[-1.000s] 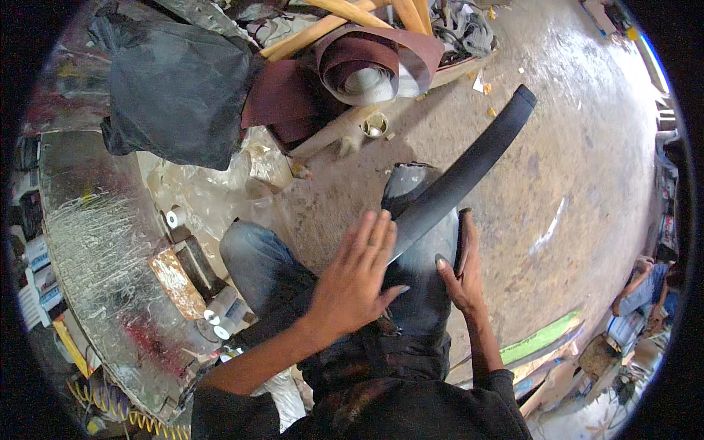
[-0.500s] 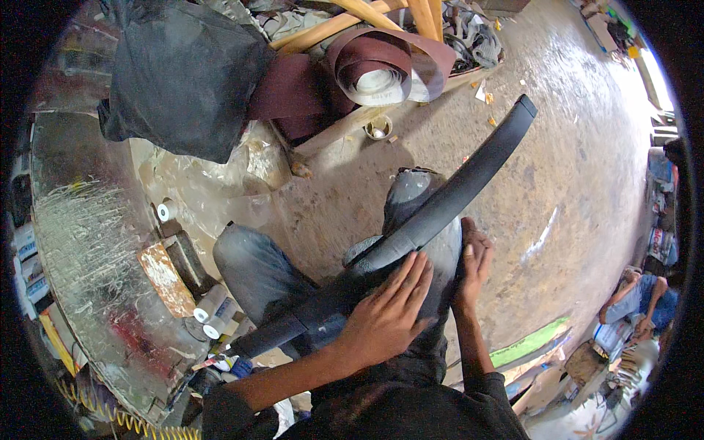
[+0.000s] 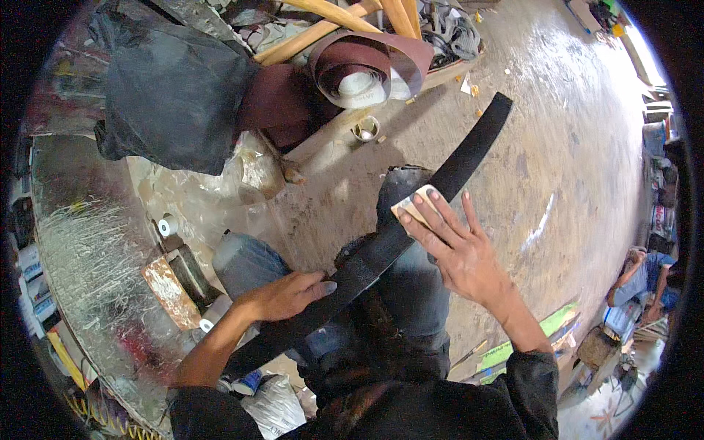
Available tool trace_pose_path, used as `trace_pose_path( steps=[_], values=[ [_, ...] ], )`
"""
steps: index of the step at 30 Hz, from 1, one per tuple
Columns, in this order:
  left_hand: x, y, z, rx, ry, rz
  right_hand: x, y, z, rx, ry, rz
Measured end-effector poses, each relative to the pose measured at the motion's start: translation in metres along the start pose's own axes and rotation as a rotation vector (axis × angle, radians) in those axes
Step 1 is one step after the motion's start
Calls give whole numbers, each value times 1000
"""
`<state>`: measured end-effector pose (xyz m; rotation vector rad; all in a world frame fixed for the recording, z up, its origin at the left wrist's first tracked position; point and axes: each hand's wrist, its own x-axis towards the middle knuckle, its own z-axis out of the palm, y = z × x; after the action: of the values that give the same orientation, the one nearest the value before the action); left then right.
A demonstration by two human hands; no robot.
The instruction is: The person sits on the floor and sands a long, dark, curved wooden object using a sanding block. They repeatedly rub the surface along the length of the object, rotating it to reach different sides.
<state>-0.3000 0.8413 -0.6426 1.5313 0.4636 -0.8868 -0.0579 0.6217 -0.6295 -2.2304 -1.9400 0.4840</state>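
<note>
Across my thighs lies a long, curved black piece [image 3: 378, 260], slanting from lower left to upper right. My left hand [image 3: 282, 297] grips its lower part, thumb on the upper face and fingers over the far edge. On its upper half, past my knee, my right hand [image 3: 466, 257] presses a small pale block [image 3: 414, 207], which looks like a sanding block. The fingers of that hand lie over the block, the little finger standing apart. The block's underside is hidden.
A wide roll of maroon sandpaper [image 3: 345, 73] lies ahead, beside wooden sticks [image 3: 323, 29] and a black cloth [image 3: 176, 88]. A small cup [image 3: 365, 130] stands on the floor. At left, a rusty block [image 3: 170, 292] rests on a scratched surface. Another person [image 3: 642, 282] sits far right.
My left hand has moved left along the black piece. My right hand has come up from beside my knee and now holds the pale block on it. The piece shows a different face.
</note>
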Motion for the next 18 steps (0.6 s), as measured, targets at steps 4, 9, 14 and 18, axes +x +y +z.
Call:
trace_pose_path(
  steps=[4,9,14,18],
  values=[
    [-33,34,1,-30,-132,-101,1,-1,-8,52,-46,8],
    [-31,55,7,-31,-160,-58,-5,-8,-6,6,-154,-105],
    [-33,65,10,-211,-148,-59,-2,-1,-4,83,21,12],
    [-34,77,10,-585,-214,-128,-3,0,-5,-2,103,183]
  ],
)
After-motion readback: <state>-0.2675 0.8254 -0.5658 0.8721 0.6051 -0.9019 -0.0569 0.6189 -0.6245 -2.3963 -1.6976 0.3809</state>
